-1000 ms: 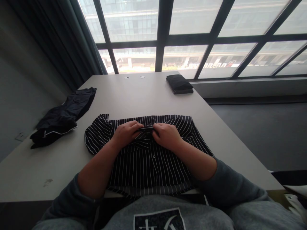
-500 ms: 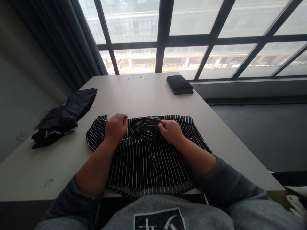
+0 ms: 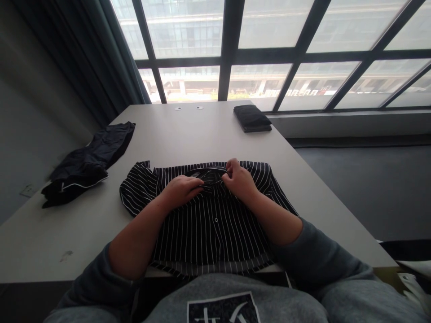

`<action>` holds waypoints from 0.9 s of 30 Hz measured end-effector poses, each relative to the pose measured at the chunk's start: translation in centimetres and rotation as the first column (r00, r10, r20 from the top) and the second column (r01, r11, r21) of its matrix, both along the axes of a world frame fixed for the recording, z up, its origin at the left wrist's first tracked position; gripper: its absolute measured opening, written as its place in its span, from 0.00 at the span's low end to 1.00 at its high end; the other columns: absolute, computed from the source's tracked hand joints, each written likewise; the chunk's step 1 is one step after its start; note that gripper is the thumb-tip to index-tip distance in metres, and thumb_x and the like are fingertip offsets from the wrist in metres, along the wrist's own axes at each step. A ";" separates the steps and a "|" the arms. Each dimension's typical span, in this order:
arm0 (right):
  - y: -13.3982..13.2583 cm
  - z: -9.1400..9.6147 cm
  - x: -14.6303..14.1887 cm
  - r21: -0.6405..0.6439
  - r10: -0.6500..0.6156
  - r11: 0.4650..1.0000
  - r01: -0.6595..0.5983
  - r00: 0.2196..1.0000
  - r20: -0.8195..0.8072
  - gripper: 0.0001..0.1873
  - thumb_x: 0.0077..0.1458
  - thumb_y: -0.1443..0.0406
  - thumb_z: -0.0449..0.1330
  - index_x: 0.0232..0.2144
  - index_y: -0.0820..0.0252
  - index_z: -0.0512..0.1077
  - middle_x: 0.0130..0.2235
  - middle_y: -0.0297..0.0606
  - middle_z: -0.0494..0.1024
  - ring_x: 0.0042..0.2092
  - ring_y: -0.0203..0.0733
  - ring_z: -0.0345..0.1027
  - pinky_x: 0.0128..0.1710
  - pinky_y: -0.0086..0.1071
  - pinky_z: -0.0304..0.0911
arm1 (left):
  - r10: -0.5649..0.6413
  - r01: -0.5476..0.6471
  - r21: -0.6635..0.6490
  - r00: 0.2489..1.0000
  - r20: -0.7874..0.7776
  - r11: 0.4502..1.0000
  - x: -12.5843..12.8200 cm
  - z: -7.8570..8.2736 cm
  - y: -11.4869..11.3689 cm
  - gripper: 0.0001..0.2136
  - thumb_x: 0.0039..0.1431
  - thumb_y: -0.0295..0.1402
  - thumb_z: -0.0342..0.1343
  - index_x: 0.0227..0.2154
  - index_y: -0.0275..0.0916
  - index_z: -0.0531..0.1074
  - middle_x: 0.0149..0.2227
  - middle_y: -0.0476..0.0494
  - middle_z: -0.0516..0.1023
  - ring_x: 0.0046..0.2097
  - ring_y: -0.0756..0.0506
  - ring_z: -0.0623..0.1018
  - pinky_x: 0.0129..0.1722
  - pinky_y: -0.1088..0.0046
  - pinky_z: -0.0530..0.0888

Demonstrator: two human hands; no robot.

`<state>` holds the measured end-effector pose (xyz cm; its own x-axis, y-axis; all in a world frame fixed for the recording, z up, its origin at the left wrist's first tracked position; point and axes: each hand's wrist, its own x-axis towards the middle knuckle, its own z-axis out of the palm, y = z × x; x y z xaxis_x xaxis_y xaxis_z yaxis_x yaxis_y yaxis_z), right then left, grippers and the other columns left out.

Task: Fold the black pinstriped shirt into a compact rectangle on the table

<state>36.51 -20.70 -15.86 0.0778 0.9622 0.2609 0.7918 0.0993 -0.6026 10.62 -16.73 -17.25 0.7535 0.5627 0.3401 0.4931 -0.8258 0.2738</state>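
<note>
A black shirt with white stripes (image 3: 202, 231) lies spread on the table in front of me, its collar at the far side and its hem at the table's near edge. One sleeve is bunched out to the left. My left hand (image 3: 182, 190) is closed on the left part of the collar, thumb and fingers pinched together. On the collar's right side, my right hand (image 3: 239, 179) grips the fabric between thumb and bent fingers. The collar opening shows between the two hands. A small round button sits on the front below them.
Dark crumpled clothing (image 3: 84, 163) with white piping lies along the table's left edge. A folded black garment (image 3: 252, 118) rests at the far right corner. The white table (image 3: 161, 139) meets a large window (image 3: 188, 83) at the back; a dark curtain (image 3: 84, 58) hangs left.
My left hand has moved right and nearer to me, from the shirt's far left shoulder to the collar. My right hand stays at the collar, its fingers slightly more raised.
</note>
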 end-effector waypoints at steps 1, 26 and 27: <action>0.0 -0.1 0.1 -0.010 0.002 1.000 -0.002 0.999 -0.039 0.20 0.53 0.67 0.57 0.49 0.59 0.71 0.30 0.31 0.72 0.29 0.37 0.63 0.33 0.30 0.52 | 0.009 -0.009 0.028 1.000 -0.001 1.000 -0.2 0.2 0.1 0.12 0.73 0.39 0.52 0.48 0.42 0.79 0.44 0.42 0.86 0.45 0.41 0.84 0.50 0.61 0.76; 1.2 -2.4 0.8 0.098 0.475 0.871 -0.481 0.877 0.080 0.38 0.52 0.81 0.50 0.61 0.56 0.75 0.59 0.45 0.75 0.59 0.46 0.70 0.64 0.45 0.66 | 0.313 -0.314 0.014 0.948 0.058 0.949 -0.2 1.4 -0.3 0.11 0.68 0.31 0.50 0.48 0.43 0.75 0.60 0.40 0.78 0.62 0.37 0.75 0.70 0.46 0.58; 1.3 -2.5 0.9 0.091 0.430 0.896 -0.435 0.900 0.067 0.39 0.52 0.81 0.50 0.64 0.58 0.71 0.60 0.46 0.74 0.60 0.46 0.70 0.65 0.44 0.65 | 0.396 -0.396 -0.026 0.918 0.016 0.918 -0.3 1.2 -0.2 0.15 0.69 0.36 0.51 0.55 0.42 0.73 0.64 0.35 0.75 0.64 0.34 0.73 0.68 0.45 0.61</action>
<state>37.41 -19.37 -18.33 -0.3539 0.8665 0.3519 0.6822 0.4966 -0.5367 10.33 -16.91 -16.06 0.4604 0.8212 0.3372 0.7726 -0.5577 0.3033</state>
